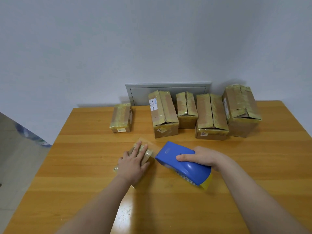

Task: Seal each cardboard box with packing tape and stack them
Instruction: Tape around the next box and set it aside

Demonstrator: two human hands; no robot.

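1. Table [84, 166]: an orange-brown wooden top whose far edge meets a pale wall.
2. Small box [149, 153]: lies near the middle of the table. It is wrapped in yellowish tape and largely covered by the left hand.
3. Left hand [133, 163]: palm down, with fingers straight and slightly spread, pressing flat on top of the small box.
4. Right hand [200, 157]: fingers and thumb are curled round the blue tape dispenser [175, 160], which sits just right of the small box. Its nose points at the box; whether the two touch cannot be told.
5. Tape roll [206, 182]: yellow, showing at the dispenser's end nearest the near edge.
6. Tape strip [150, 143]: a translucent band running from the dispenser's nose past the far end of the small box, beyond the left fingertips.
7. Lone box [121, 118]: stands by the far edge, left of centre and apart from the others.
8. Row of four boxes [211, 117]: set side by side along the far edge toward the far right corner, each resting on the table. All are taped, and several top seams are gaping.
9. Barcode label [153, 103]: white, on the row's leftmost box.
10. Grey panel [168, 87]: set in the wall behind the row.
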